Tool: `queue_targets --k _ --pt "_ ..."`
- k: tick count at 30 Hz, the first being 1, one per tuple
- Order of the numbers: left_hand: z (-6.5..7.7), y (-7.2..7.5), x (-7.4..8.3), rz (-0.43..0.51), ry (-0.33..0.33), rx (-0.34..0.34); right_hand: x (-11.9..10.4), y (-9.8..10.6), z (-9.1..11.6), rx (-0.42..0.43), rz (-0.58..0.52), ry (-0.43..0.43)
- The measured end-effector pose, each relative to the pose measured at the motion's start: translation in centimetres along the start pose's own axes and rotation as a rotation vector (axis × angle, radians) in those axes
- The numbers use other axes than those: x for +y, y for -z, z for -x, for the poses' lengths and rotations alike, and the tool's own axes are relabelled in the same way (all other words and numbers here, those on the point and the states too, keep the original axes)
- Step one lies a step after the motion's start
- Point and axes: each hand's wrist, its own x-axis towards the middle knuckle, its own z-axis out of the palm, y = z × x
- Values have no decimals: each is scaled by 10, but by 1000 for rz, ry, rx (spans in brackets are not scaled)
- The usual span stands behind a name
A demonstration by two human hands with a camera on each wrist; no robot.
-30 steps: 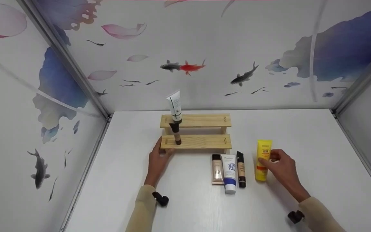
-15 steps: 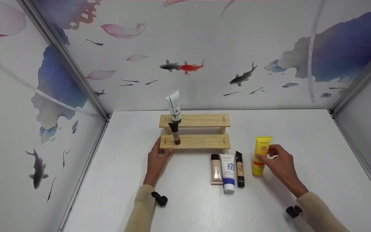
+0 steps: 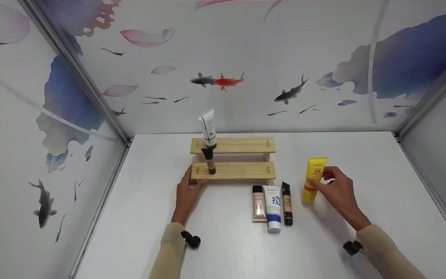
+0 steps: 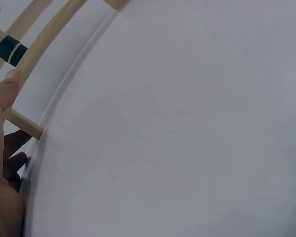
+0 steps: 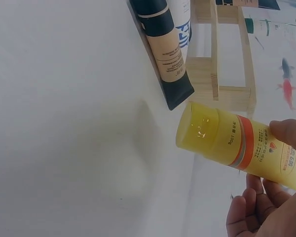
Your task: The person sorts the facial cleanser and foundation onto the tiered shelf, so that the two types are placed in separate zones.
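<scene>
My left hand (image 3: pixel 186 197) grips the left end of a two-step wooden display rack (image 3: pixel 242 170); in the left wrist view the thumb lies on the front edge and the other fingers are beyond the leg. On the right, my right hand (image 3: pixel 340 190) pinches a yellow squeeze tube (image 5: pixel 256 148) between thumb and fingers. The tube is held cap down, slightly tilted, and a gap shows under its cap in the right wrist view. A small dark-capped tube (image 3: pixel 210 162) stands on the lower step's left end. Behind it, a white tube (image 3: pixel 208 128) stands on the upper step.
In front of the rack's right end lie a beige tube with a black cap (image 3: pixel 259 205), a white-and-blue tube (image 3: pixel 273 205) and a slim black-ended beige tube (image 3: pixel 287 203), side by side. Printed wall panels (image 3: pixel 246 112) enclose the white table (image 3: pixel 223 240) at the back and sides.
My right hand has lifted the yellow tube off the table and moved it slightly away from me, tipping it upright. The left hand stays on the rack.
</scene>
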Motion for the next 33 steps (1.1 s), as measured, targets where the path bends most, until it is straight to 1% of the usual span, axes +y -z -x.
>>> queue_targets --k 8,14,19,23,28,33 --pt "-1 1 -2 -3 9 1 -8 2 -9 55 -3 82" --pt "-2 0 0 -17 19 9 -15 3 -13 77 -17 92" --pt "-2 0 -2 -51 0 17 -19 1 -18 99 -23 122" --pt "-2 -1 -1 -66 4 17 -23 -1 -21 105 -27 134" --pt "-3 -1 -1 -62 18 15 -29 -4 -25 112 -29 135" --pt "-4 -2 0 -38 27 13 -36 -7 -28 111 -35 139"
